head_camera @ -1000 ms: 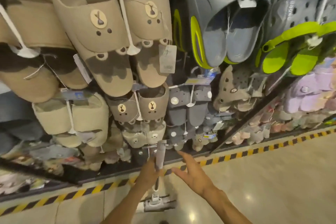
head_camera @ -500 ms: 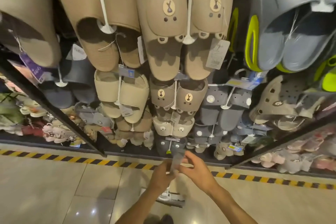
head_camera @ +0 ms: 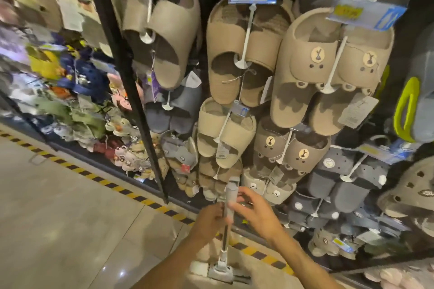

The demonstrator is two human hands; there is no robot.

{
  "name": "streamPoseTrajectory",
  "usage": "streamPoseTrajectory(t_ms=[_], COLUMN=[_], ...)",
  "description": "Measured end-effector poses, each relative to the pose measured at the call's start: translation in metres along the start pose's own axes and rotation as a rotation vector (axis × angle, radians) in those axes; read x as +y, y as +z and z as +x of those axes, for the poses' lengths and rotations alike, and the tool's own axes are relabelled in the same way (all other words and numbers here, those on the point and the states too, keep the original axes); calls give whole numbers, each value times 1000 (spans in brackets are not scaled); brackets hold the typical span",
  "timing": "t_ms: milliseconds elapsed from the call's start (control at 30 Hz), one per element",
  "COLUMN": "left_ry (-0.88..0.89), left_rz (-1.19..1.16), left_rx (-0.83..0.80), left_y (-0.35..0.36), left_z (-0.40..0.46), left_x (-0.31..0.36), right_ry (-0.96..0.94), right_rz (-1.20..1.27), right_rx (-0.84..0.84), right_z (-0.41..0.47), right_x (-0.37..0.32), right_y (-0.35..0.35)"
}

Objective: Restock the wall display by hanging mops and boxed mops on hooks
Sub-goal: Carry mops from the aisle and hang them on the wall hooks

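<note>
Head view, looking down: the mop stands upright in front of the person, its grey handle top near chest level and its flat head down by the floor. The left hand is wrapped round the shaft just below the grip. The right hand has its fingers curled against the upper grip from the other side, seemingly pinching it. Behind the handle hangs a wall display packed with slippers on white hooks; no free hook or mop section shows. Judging by this, the step in hand is carrying or readying the mop, not hanging it yet. The next move calls for finding an open hook and lifting the handle top to it.
</note>
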State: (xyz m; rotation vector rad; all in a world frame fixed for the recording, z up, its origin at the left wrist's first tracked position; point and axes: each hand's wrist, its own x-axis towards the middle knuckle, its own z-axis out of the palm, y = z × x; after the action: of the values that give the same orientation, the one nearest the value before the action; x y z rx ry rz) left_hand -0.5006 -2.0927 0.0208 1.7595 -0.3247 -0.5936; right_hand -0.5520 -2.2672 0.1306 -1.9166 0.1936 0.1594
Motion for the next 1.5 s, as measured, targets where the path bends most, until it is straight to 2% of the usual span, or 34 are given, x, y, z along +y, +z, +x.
streamPoseTrajectory(t_ms=[200,500,833,1333,1500], left_ry=[43,112,128,59,44], left_rz=[-37,25,6,151,96], left_rx=[190,494,816,1129,1258], left_y=[-95,-252,-420,-757,-870], left_z=[-30,-82,-131,-121,-117], left_x=[7,4,-5,13,17], right_ry=[-152,-364,-505,-680,-754], right_rz=[-51,-54,-41,110,124], right_rx=[-127,-293,-456,-684,-795], right_z=[56,121,194,408,474], right_x=[-63,-160,-266,-466,-541], right_y=[65,204,360,625,714])
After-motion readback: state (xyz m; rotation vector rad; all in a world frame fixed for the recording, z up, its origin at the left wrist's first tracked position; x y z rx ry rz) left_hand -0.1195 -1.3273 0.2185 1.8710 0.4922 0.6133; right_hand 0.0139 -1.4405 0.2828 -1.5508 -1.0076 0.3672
